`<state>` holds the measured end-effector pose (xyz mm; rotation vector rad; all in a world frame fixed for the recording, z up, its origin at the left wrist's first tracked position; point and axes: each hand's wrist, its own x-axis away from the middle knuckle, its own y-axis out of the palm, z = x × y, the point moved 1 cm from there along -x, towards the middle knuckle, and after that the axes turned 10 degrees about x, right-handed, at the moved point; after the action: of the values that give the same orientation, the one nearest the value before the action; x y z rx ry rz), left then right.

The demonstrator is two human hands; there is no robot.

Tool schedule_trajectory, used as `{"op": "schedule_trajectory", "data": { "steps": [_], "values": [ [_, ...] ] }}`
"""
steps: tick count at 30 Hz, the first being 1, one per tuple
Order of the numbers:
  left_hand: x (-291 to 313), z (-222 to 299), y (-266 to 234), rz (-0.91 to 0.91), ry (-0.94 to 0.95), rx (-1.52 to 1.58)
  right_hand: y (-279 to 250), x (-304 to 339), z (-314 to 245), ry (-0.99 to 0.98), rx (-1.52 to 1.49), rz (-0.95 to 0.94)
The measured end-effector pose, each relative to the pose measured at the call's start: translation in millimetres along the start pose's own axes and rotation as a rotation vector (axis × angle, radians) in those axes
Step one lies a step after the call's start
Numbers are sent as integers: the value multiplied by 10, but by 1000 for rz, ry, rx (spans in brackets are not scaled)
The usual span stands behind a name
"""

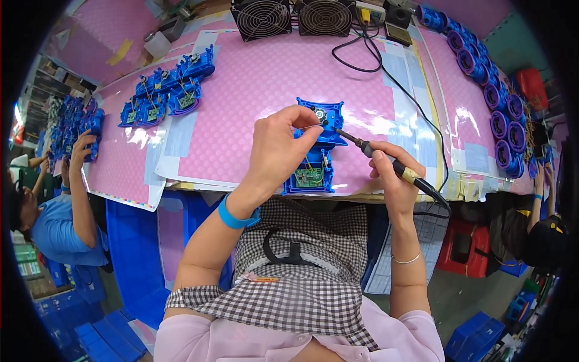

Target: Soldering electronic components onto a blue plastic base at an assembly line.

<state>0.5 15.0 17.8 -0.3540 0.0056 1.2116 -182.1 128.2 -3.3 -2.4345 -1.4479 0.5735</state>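
A blue plastic housing point(335, 137) lies on the pink table before me, with a round speaker point(319, 114) set in it. Just below it, joined by thin wires, is a second blue part holding a green circuit board point(309, 176). My left hand point(280, 142) is over the housing's left side, thumb and forefinger pinching a thin wire close to the speaker. My right hand point(395, 172) grips a soldering iron point(365, 146) with a dark handle. Its tip points at the housing, right of the speaker; whether they touch I cannot tell.
Two black fans point(263, 19) stand at the back, with a black cable point(398, 84) running across the table. Several blue assemblies point(163, 90) lie at left, and rows of blue parts point(499, 123) at right. A co-worker point(66, 217) handles similar parts far left.
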Motion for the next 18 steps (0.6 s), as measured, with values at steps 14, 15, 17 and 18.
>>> {"op": "schedule_trajectory", "data": {
  "steps": [14,15,17,18],
  "values": [
    [-45,-85,114,-150,203,-373,-4,8,14,-16,-64,44],
    [-48,-75,120,-148,189,-356,-4,8,16,-13,-79,48],
    [-48,-88,128,-138,204,-350,-7,10,28,-16,-61,43],
    [-48,-90,130,-128,218,-343,-6,10,35,-19,-44,38]
  ]
}}
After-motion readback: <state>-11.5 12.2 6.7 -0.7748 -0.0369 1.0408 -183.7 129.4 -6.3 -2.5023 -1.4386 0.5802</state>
